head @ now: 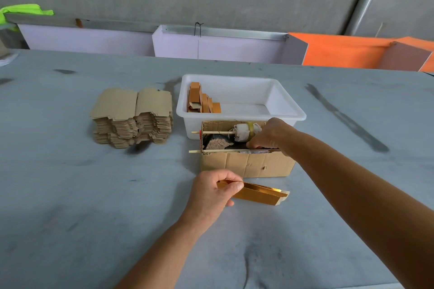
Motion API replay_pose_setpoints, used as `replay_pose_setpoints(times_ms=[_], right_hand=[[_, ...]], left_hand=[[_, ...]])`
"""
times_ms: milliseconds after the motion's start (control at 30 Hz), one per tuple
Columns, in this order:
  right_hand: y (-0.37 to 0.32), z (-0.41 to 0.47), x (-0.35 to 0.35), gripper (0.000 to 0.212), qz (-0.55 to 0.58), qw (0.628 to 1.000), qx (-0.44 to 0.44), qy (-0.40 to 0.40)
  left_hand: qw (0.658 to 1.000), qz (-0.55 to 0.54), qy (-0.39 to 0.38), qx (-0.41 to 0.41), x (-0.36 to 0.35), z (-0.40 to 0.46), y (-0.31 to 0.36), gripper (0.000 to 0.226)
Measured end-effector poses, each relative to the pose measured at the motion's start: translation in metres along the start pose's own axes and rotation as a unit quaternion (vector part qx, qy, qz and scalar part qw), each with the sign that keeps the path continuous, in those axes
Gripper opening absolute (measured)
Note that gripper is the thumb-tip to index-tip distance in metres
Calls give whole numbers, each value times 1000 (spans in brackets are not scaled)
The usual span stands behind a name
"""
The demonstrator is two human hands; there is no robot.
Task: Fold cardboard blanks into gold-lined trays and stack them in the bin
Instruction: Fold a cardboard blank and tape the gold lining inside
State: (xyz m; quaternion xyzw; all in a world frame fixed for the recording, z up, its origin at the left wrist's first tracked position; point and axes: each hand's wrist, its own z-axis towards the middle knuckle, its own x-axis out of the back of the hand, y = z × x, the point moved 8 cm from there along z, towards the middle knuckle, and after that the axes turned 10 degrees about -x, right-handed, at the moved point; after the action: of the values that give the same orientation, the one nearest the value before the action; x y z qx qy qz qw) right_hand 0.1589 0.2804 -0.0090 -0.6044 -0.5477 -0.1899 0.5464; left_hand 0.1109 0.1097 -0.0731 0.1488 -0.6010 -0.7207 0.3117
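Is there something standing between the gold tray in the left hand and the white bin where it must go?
Yes. The open cardboard box stands on the table directly between the gold-lined tray, held by the left hand, and the white bin. The right hand is reaching into that box. The tray would probably need lifting over it.

A folded tray [260,192], long and narrow with shiny gold lining and brown card edges, lies on the grey desk [94,195] just in front of the cardboard box, its left end pinched by the left hand [211,192]; a tall stack of flat brown cardboard blanks [132,117] stands on the desk left of the white plastic bin [239,116]; finished trays [203,99] lean together against the bin's left wall, orange-brown sides showing.
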Motion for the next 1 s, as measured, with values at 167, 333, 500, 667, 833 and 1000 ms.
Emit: replay_pose_setpoints(times_ms=[167, 333, 500, 667, 833, 1000], right_hand=[[1, 0, -3, 47, 26, 999, -23, 11], [0, -3, 1, 38, 36, 999, -28, 2], [-2, -9, 12, 30, 40, 999, -29, -5], [-1, -11, 12, 16, 64, 996, -36, -44], [0, -12, 12, 20, 50, 997, -40, -50], [-5, -19, 15, 24, 39, 998, -30, -47]], left_hand=[[1000, 1, 1, -3, 2, 0, 1, 15], [1000, -2, 2, -3, 2, 0, 1, 15], [1000, 5, -4, -10, 0, 2, 4, 15], [999, 9, -19, -25, -7, 8, 12, 13], [999, 26, -30, -30, -15, 16, 16, 8], [999, 41, -6, -29, -16, 21, 17, 10]])
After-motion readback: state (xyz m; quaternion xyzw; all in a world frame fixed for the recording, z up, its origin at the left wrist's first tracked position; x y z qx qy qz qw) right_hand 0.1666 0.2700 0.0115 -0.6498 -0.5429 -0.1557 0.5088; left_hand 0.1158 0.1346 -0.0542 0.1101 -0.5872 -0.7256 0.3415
